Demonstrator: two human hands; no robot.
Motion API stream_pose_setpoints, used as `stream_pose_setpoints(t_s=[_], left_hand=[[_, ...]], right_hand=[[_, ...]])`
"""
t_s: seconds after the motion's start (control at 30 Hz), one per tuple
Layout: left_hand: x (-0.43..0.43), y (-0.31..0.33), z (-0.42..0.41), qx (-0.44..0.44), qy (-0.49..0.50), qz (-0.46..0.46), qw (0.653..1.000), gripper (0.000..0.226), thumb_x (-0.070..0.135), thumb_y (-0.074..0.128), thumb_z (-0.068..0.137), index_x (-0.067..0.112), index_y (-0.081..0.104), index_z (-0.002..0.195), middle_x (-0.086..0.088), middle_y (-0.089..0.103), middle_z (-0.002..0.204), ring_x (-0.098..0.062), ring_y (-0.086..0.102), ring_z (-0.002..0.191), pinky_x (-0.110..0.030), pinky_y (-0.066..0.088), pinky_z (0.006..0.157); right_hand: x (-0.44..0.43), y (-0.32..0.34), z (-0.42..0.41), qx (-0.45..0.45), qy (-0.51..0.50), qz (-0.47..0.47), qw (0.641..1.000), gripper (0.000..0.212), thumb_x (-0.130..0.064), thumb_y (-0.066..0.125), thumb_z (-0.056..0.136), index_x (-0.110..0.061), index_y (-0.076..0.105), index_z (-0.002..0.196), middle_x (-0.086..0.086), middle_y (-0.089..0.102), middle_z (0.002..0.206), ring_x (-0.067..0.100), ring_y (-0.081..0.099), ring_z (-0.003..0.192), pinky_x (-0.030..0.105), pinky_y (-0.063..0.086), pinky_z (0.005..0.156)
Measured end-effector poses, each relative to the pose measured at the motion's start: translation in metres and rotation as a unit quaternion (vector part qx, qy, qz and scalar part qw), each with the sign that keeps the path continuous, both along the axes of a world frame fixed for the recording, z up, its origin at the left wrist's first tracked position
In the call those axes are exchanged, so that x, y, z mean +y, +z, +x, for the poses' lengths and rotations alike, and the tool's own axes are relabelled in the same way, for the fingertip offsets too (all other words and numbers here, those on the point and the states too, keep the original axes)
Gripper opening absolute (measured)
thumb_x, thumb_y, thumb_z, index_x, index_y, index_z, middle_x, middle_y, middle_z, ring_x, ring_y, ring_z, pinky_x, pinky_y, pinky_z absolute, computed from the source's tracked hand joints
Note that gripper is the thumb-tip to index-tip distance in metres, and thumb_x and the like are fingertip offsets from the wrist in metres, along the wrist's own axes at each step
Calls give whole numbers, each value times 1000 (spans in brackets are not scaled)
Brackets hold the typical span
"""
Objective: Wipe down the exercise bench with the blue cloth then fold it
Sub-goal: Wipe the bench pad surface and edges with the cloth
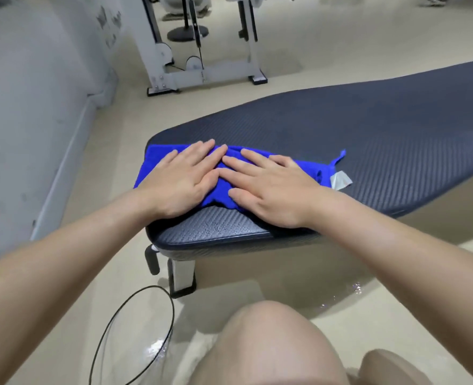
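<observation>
Both palms flat on the cloth at the bench's near end.

My left hand [181, 180] and right hand [275, 191] lie with fingers straight and fingertips nearly meeting. They press the rumpled cloth [153, 165] onto the bench [382, 126] and grip nothing. The cloth sits close to the rounded end. With no real hold on it, I judge an uneven push could bunch it up or slide it over the edge.
</observation>
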State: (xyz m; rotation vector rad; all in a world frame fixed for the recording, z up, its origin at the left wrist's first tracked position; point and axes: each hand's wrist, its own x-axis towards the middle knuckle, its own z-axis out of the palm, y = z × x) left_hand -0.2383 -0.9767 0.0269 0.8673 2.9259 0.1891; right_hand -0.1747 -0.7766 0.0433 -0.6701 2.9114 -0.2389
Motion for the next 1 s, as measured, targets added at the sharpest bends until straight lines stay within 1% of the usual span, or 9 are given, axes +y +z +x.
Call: stream_pose_setpoints(t_s=[0.17,0.27,0.37,0.57,0.67,0.77,0.87,0.93,1.0], left_hand=[[-5,4,33,-13,-6,5,1000,68,63,-2,82,44,-1,147,16,-3,158,-1,-8,144,-33,-1,116],[-9,6,56,-15,-26,8,1000,64,64,-1,84,45,-2,146,20,-6,156,3,-10,142,-30,-3,116],[-8,4,77,5,-45,-2,999,63,63,-1,88,43,1,147,18,-5,156,1,-7,143,-29,0,116],[9,3,87,38,-104,-23,994,60,61,4,92,41,-1,148,12,0,159,-3,-3,145,-32,6,117],[21,3,93,82,-150,-17,985,63,59,23,93,35,12,150,7,10,159,-10,9,146,-36,15,117],[24,-2,102,171,-116,53,977,57,51,46,88,18,46,135,-5,47,139,-23,44,125,-35,35,103],[20,-8,111,211,-25,92,973,52,52,51,80,14,54,115,-6,52,112,-24,45,99,-34,41,81],[19,-12,114,211,-10,57,976,54,54,48,82,12,57,115,-6,53,113,-25,47,101,-38,45,76],[21,-12,113,202,-18,24,979,60,57,43,85,12,56,124,-9,53,125,-27,49,112,-42,46,86]], right_hand=[[-1,-6,29,47,13,3,999,53,-45,15,101,-35,14,153,-14,5,163,13,2,150,44,9,120],[-3,-18,54,126,4,-13,992,58,-45,16,96,-30,35,148,-8,30,158,19,25,147,45,25,115],[2,-36,75,195,13,-41,980,51,-39,32,95,-25,49,141,-5,45,150,19,40,139,44,33,110],[26,-70,101,317,-20,-122,940,43,-28,46,98,-24,52,139,-9,45,149,12,35,142,39,25,116],[28,-89,115,381,-72,-208,898,35,-21,54,95,-17,63,129,-5,53,142,18,43,138,42,34,111],[19,-104,128,423,-193,-362,808,22,-14,67,86,-3,73,105,10,68,120,30,59,119,40,46,100],[1,-103,141,322,-342,-493,732,18,-29,73,79,-13,72,85,-1,66,92,19,63,89,31,50,82],[-9,-104,140,106,-401,-563,715,32,-55,69,70,-25,68,84,-13,66,89,8,63,89,28,50,81],[-13,-105,131,-64,-391,-574,716,54,-72,63,60,-34,62,98,-23,64,106,0,61,99,24,47,86]])
